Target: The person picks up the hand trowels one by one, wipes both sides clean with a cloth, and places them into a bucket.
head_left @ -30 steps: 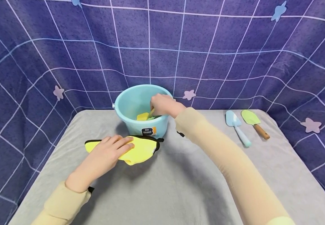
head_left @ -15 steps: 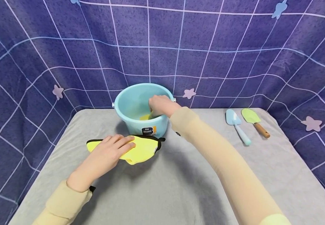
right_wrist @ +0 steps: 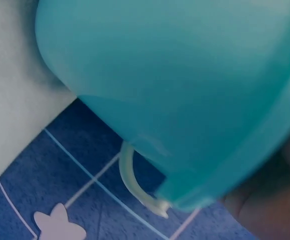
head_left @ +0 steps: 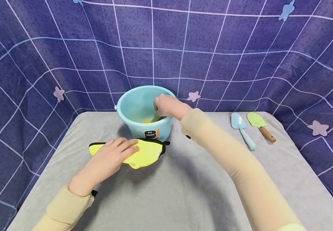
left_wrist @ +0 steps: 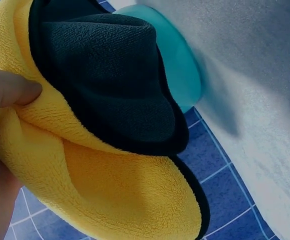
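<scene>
In the head view, my left hand [head_left: 111, 157] grips a folded yellow towel [head_left: 146, 152] in front of the bucket. The left wrist view shows the towel's [left_wrist: 135, 195] plush yellow side, dark grey side and black edging, with the thumb pressed on it. My right hand [head_left: 166, 106] reaches over the rim into a light blue bucket [head_left: 137, 127], fingers curled round a pale yellowish handle [head_left: 156, 118]. A bit of yellow [head_left: 147, 121] shows beside it low inside; the tool looks like a small trowel, mostly hidden. The right wrist view has mainly the bucket's outer wall [right_wrist: 175, 90].
At the right lie a blue trowel [head_left: 244, 131] and a green trowel [head_left: 261, 126] with a brown handle. A grey cloth [head_left: 166, 199] covers the table. Purple-blue grid curtains [head_left: 166, 41] with stars stand behind and at both sides.
My right hand dips lower into the bucket, then rises slightly again. Less of the yellow piece inside shows than a second ago. The left hand and towel stay almost still.
</scene>
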Demonstrator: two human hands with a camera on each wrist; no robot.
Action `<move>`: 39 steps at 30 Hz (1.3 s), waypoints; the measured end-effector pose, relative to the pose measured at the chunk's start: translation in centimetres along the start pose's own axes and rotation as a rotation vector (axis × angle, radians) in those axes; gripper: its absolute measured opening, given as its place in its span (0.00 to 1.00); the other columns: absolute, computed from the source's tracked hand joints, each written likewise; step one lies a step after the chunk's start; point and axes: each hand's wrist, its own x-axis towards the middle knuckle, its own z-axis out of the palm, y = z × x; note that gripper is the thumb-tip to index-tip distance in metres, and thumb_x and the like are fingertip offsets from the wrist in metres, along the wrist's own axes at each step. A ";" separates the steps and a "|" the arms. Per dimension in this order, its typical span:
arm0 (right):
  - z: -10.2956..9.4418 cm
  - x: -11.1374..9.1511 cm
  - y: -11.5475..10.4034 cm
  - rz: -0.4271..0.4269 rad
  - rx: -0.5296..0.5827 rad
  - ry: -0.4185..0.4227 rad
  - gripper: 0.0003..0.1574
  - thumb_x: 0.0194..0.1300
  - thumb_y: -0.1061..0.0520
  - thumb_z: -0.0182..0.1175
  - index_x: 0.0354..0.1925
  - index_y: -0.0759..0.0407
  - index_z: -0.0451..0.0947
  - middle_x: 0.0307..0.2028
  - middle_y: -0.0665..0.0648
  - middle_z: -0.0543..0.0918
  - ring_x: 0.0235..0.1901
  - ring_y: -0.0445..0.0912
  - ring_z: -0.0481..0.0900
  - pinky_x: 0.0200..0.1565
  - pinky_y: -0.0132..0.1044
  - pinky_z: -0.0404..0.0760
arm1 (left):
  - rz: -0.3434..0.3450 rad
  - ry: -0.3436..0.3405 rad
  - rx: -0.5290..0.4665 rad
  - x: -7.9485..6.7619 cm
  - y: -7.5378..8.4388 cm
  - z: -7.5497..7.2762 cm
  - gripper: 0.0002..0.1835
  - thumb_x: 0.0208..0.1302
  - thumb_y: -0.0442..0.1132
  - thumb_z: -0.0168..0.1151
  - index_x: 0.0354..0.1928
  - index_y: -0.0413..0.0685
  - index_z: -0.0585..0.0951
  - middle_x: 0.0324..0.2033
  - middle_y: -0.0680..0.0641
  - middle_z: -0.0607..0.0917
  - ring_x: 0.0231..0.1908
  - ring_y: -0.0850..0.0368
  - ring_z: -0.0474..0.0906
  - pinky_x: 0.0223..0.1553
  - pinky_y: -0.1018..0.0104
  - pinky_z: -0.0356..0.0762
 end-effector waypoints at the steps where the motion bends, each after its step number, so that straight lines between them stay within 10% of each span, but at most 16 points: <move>1: -0.3 -0.3 0.1 -0.008 0.002 0.011 0.13 0.55 0.54 0.63 0.19 0.53 0.73 0.19 0.47 0.69 0.20 0.40 0.62 0.26 0.32 0.66 | 0.003 0.005 -0.001 0.0 0.0 0.0 0.28 0.47 0.23 0.61 0.53 0.49 0.77 0.53 0.48 0.78 0.45 0.49 0.74 0.40 0.55 0.72; 7: -2.0 -2.4 0.6 -0.082 0.028 0.069 0.13 0.58 0.57 0.62 0.41 0.63 0.83 0.39 0.57 0.85 0.36 0.47 0.81 0.44 0.38 0.79 | 0.012 0.028 -0.006 0.2 0.0 0.0 0.28 0.45 0.23 0.62 0.52 0.48 0.78 0.52 0.48 0.79 0.44 0.49 0.75 0.39 0.55 0.72; 15: -4.0 -6.1 1.8 -0.191 0.074 0.191 0.10 0.56 0.61 0.65 0.36 0.65 0.83 0.35 0.59 0.85 0.38 0.49 0.82 0.43 0.38 0.80 | 0.017 0.013 -0.008 0.5 0.3 -0.3 0.27 0.48 0.24 0.60 0.53 0.49 0.77 0.53 0.48 0.78 0.45 0.49 0.74 0.41 0.55 0.72; 25: -5.8 -11.2 3.5 -0.092 -0.005 0.254 0.09 0.56 0.57 0.65 0.38 0.57 0.84 0.34 0.53 0.84 0.32 0.45 0.79 0.36 0.39 0.79 | 0.024 0.026 -0.011 0.8 0.6 -0.7 0.28 0.47 0.22 0.60 0.52 0.49 0.77 0.54 0.47 0.79 0.46 0.49 0.74 0.41 0.54 0.73; 39: -2.7 -16.9 6.8 -0.066 0.019 0.433 0.06 0.55 0.56 0.66 0.34 0.54 0.84 0.28 0.49 0.80 0.27 0.42 0.76 0.28 0.38 0.76 | 0.056 0.069 -0.032 1.1 1.3 -0.9 0.28 0.45 0.22 0.59 0.52 0.48 0.78 0.53 0.47 0.79 0.45 0.49 0.75 0.39 0.55 0.73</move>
